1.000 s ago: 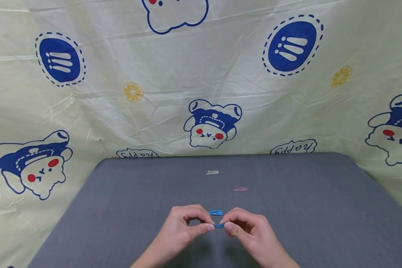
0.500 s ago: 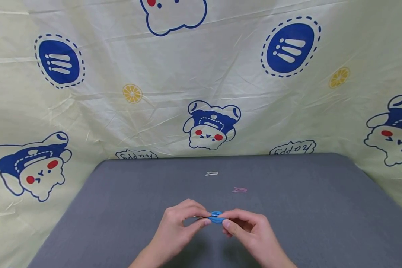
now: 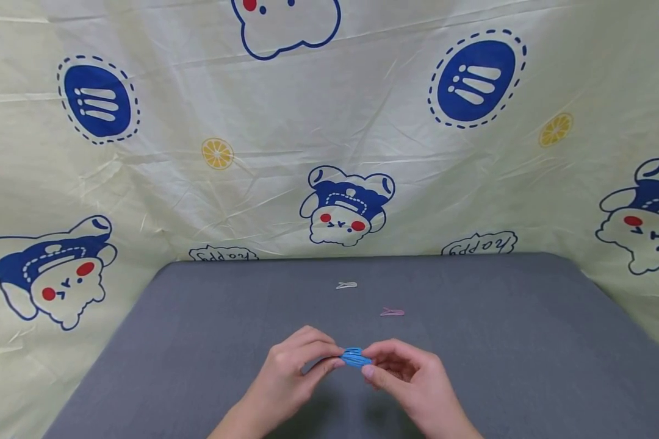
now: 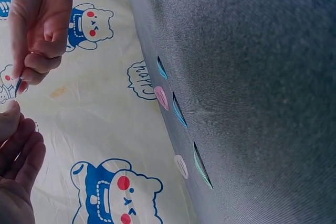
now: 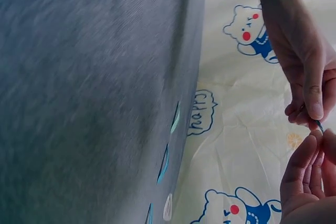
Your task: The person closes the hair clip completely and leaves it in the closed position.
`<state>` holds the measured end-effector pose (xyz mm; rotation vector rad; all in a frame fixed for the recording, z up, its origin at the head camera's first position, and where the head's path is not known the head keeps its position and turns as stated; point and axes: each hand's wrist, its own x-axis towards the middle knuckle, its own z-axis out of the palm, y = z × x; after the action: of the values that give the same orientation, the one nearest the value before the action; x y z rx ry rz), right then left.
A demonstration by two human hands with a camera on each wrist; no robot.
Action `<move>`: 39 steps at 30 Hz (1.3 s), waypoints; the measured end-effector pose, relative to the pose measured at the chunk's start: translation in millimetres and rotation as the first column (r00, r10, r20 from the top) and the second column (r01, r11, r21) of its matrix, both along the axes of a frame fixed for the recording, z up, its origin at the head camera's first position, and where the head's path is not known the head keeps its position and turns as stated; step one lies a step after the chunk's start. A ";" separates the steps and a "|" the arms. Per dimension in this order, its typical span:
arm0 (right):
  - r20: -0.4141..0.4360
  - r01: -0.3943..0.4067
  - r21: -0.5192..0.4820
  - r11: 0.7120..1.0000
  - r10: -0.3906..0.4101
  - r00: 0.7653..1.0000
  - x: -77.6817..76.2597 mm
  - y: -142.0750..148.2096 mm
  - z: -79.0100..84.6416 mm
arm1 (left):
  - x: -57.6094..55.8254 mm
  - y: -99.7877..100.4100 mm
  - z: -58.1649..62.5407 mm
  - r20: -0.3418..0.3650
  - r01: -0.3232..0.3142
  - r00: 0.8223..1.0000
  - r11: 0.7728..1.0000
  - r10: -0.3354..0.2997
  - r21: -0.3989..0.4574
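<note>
L hand [image 3: 293, 369] & R hand [image 3: 409, 375] pinch opp. ends of slim blue snap-type hair clip [image 3: 357, 361], both grips narrow.

A: Where are you, home or lab?
B: Can't tell which. Looks like a staged tabletop set-up. I'm at a grey, fabric-covered table with rounded far corners [image 3: 225, 305].
A: Evidence?
B: Creased cream cloth sheet [image 3: 285, 110] right behind it, printed with blue-and-white cartoon bears [image 3: 348, 204], blue ovals [image 3: 97, 100] and yellow citrus slices [image 3: 217, 153]. Fills my background; room itself hidden.
</note>
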<state>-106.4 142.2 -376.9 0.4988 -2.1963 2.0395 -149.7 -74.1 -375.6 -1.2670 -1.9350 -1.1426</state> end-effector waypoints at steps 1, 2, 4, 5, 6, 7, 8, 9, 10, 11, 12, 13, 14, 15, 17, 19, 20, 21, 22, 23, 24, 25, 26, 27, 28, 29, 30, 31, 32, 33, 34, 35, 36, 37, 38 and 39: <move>-0.004 0.011 0.012 1.000 -0.011 1.000 0.1 -0.4 -0.7 | 0.0 -0.4 -0.1 0.003 0.001 1.000 1.000 -0.001 -0.004; -0.012 0.020 0.027 0.999 -0.020 1.000 0.2 -1.0 -1.3 | -0.2 -0.8 -0.2 0.006 0.001 1.000 1.000 -0.001 -0.009; -0.012 0.037 0.053 0.998 -0.036 0.999 0.4 -1.7 -2.0 | -0.3 -1.3 -0.4 0.014 0.004 1.000 1.000 -0.004 -0.021; -0.021 0.041 0.068 0.997 -0.040 0.999 0.3 -1.8 -2.5 | -0.3 -1.4 -0.6 0.020 0.008 1.000 1.000 -0.008 -0.026; -0.030 0.046 0.086 0.995 -0.044 0.999 0.0 -2.0 -3.0 | -0.5 -1.6 -0.6 0.020 0.010 1.000 0.999 -0.009 -0.033; -0.042 0.050 0.104 0.993 -0.045 0.998 -0.2 -2.1 -3.2 | -0.6 -1.9 -0.8 0.014 0.009 1.000 0.999 -0.008 -0.043; -0.059 0.055 0.121 0.991 -0.048 0.997 -0.5 -2.4 -3.7 | -0.7 -2.2 -0.7 0.006 0.006 1.000 0.999 -0.006 -0.054; -0.070 0.057 0.136 0.989 -0.047 0.996 -0.5 -2.5 -3.7 | -0.7 -2.6 -0.6 -0.002 0.004 1.000 0.998 -0.005 -0.064; -0.089 0.061 0.149 0.987 -0.048 0.995 -0.7 -2.4 -3.9 | -0.6 -2.7 -0.5 -0.010 0.001 1.000 0.997 -0.002 -0.074; -0.105 0.065 0.162 0.985 -0.048 0.993 -0.6 -2.3 -3.7 | -0.5 -3.0 -0.3 -0.016 -0.002 1.000 0.997 0.000 -0.082; -0.109 0.070 0.172 0.983 -0.052 0.993 -0.4 -2.4 -3.2 | -0.5 -3.1 -0.1 -0.026 -0.006 1.000 0.996 0.003 -0.090; -0.115 0.072 0.177 0.982 -0.052 0.992 -0.3 -2.5 -2.7 | -0.6 -3.4 0.2 -0.032 -0.008 0.999 0.996 0.005 -0.094; -0.120 0.073 0.184 0.980 -0.051 0.991 -0.3 -2.5 -2.3 | -0.5 -3.7 0.5 -0.031 -0.008 0.999 0.996 0.005 -0.094; -0.125 0.073 0.190 0.979 -0.050 0.991 -0.4 -2.6 -1.9 | -0.5 -4.0 0.7 -0.029 -0.009 1.000 0.996 0.006 -0.091; -0.158 0.070 0.196 0.978 -0.039 0.987 -1.7 -2.5 -1.4 | -0.7 -4.8 0.8 -0.024 -0.007 1.000 0.997 0.005 -0.080; -0.205 0.073 0.210 0.975 -0.030 0.978 -3.6 -2.2 -1.1 | -1.3 -5.9 0.8 -0.022 -0.004 1.000 0.998 0.002 -0.070; -0.229 0.077 0.220 0.973 -0.025 0.973 -4.5 -2.2 -0.8 | -1.7 -6.4 0.7 -0.021 -0.004 1.000 0.998 0.002 -0.067; -0.245 0.080 0.229 0.970 -0.022 0.969 -5.4 -2.1 -0.3 | -2.2 -7.0 0.6 -0.023 -0.004 1.000 0.998 0.003 -0.063; -0.255 0.080 0.238 0.968 -0.018 0.967 -6.2 -2.1 0.5 | -2.6 -7.7 0.5 -0.022 -0.003 1.000 0.998 0.002 -0.061; -0.260 0.083 0.251 0.964 -0.015 0.965 -7.0 -2.2 1.4 | -3.1 -8.5 0.7 -0.020 -0.003 1.000 0.998 0.002 -0.059; -0.255 0.081 0.262 0.962 -0.012 0.967 -7.8 -2.5 2.6 | -3.6 -9.3 0.7 -0.017 -0.002 1.000 0.998 0.001 -0.057; -0.244 0.074 0.271 0.960 -0.006 0.970 -8.7 -2.8 3.7 | -4.2 -10.4 0.7 -0.012 -0.003 1.000 0.998 0.003 -0.056; -0.227 0.066 0.280 0.958 -0.001 0.974 -9.7 -3.1 4.7 | -4.8 -11.3 0.7 -0.008 -0.006 1.000 0.998 0.006 -0.057; -0.207 0.059 0.291 0.955 0.002 0.978 -10.8 -3.5 5.8 | -5.3 -12.4 0.7 -0.002 -0.009 1.000 0.998 0.009 -0.058; -0.195 0.052 0.300 0.953 0.008 0.981 -12.0 -3.9 6.6 | -5.9 -13.5 0.5 0.004 -0.011 1.000 0.998 0.011 -0.058; -0.184 0.044 0.309 0.950 0.014 0.983 -13.1 -4.3 7.1 | -6.4 -14.5 0.2 0.010 -0.012 1.000 0.998 0.013 -0.059; -0.176 0.039 0.320 0.946 0.019 0.984 -14.4 -4.9 7.4 | -6.9 -15.6 -0.2 0.016 -0.015 1.000 0.998 0.016 -0.062; -0.172 0.034 0.331 0.943 0.024 0.985 -15.5 -5.6 7.4 | -7.3 -16.6 -0.6 0.020 -0.018 1.000 0.998 0.020 -0.067; -0.177 0.032 0.341 0.940 0.031 0.984 -16.7 -6.2 7.2 | -7.8 -17.6 -1.0 0.025 -0.020 0.999 0.997 0.022 -0.071; -0.182 0.028 0.350 0.936 0.039 0.982 -18.0 -7.0 6.8 | -8.2 -18.7 -1.6 0.030 -0.022 0.999 0.997 0.024 -0.074; -0.187 0.023 0.357 0.934 0.047 0.981 -19.1 -7.8 6.2 | -8.5 -19.9 -2.2 0.034 -0.022 0.999 0.997 0.025 -0.078; -0.196 0.020 0.367 0.930 0.056 0.979 -20.3 -8.7 5.5 | -8.8 -21.1 -2.8 0.037 -0.023 0.999 0.996 0.026 -0.082; -0.207 0.018 0.376 0.926 0.065 0.976 -21.7 -9.6 4.8 | -9.1 -22.5 -3.6 0.040 -0.025 0.999 0.996 0.028 -0.086; -0.211 0.013 0.385 0.923 0.075 0.975 -23.1 -10.4 4.0 | -9.6 -23.8 -4.6 0.043 -0.026 0.999 0.996 0.030 -0.088; -0.213 0.007 0.394 0.919 0.084 0.973 -24.4 -11.1 3.2 | -10.2 -25.2 -5.7 0.050 -0.026 0.998 0.996 0.030 -0.089; -0.209 -0.002 0.402 0.916 0.094 0.973 -25.8 -11.7 2.7 | -10.7 -26.5 -6.9 0.055 -0.026 0.998 0.995 0.031 -0.091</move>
<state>-132.2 130.5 -374.2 0.7874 -2.4762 1.4563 -160.4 -100.6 -382.5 -1.2619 -2.0607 -1.0980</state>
